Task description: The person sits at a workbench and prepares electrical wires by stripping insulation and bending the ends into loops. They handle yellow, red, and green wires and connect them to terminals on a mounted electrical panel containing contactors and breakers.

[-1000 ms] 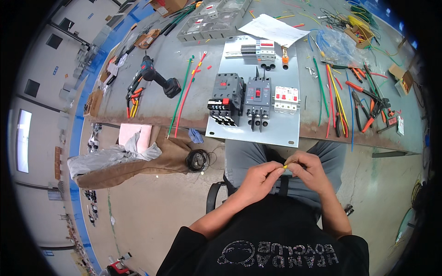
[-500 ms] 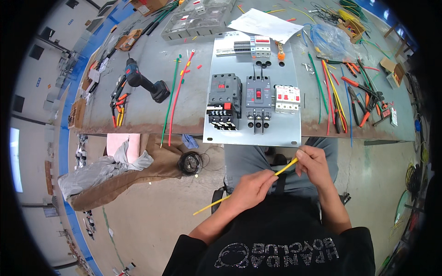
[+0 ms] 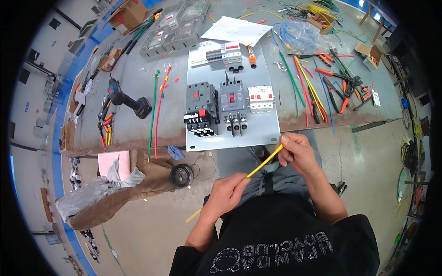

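Observation:
A yellow wire [image 3: 263, 163] runs slanted between both hands, above my lap. My left hand [image 3: 225, 195] grips its lower part, and the free end pokes out below toward the floor. My right hand [image 3: 297, 152] pinches the upper end near the table's front edge. Just beyond lies a grey mounting plate [image 3: 269, 106] carrying black contactors [image 3: 200, 108], a breaker [image 3: 232, 103] and white switches [image 3: 260, 98].
Cut green, red, yellow and blue wires [image 3: 306, 89] and pliers [image 3: 340, 87] lie on the right of the table. A cordless drill [image 3: 126, 101] and long green and red wires [image 3: 156, 110] are on the left. A black wire coil [image 3: 181, 175] and a brown jacket [image 3: 133, 188] sit on the floor.
The hands have drawn apart along the yellow wire: the left slid down toward me, the right stayed up by the plate, and more wire shows between them.

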`<state>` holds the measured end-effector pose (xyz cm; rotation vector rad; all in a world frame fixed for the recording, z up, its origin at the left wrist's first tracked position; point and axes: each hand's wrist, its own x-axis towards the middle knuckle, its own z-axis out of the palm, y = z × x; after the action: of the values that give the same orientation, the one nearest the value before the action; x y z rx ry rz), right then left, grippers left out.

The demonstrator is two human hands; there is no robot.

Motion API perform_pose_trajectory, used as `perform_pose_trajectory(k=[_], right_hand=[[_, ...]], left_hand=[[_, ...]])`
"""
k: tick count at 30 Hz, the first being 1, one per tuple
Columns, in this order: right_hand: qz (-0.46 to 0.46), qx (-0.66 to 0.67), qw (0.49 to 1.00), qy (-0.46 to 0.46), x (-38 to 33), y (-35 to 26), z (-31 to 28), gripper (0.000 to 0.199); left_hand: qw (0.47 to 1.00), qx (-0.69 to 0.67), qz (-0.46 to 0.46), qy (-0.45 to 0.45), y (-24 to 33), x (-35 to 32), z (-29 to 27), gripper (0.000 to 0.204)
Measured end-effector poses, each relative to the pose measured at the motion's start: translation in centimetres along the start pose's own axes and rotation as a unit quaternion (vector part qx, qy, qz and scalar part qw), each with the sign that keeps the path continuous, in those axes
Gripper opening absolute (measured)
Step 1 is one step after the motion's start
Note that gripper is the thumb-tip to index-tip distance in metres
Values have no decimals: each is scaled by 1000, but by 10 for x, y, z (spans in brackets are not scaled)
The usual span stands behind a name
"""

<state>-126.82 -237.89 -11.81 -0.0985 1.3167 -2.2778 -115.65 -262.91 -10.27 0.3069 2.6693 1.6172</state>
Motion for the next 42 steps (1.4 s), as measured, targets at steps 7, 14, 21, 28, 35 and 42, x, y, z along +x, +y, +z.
perform_pose_trajectory(k=[7, 14, 21, 28, 35, 42], right_hand=[[-85, 31, 996, 24, -1, -4, -27, 35], [-134, 85, 987, -21, -5, -7, -39, 57], [-106, 179, 977, -43, -10, 7, -36, 55], [-63, 206, 968, -129, -6, 13, -21, 56], [-28, 294, 941, -165, 3, 2, -16, 55], [33, 298, 934, -194, 2, -8, -15, 54]], left_hand=[[994, 29, -106, 15, 10, 17, 16, 15], [996, 45, -68, 43, 18, 35, 39, 14], [996, 42, -27, 79, 14, 40, 52, 16], [997, 35, 21, 61, 39, 70, 52, 28], [992, 89, 84, 28, 40, 81, 43, 47], [972, 173, 155, -32, 34, 89, 17, 54]])
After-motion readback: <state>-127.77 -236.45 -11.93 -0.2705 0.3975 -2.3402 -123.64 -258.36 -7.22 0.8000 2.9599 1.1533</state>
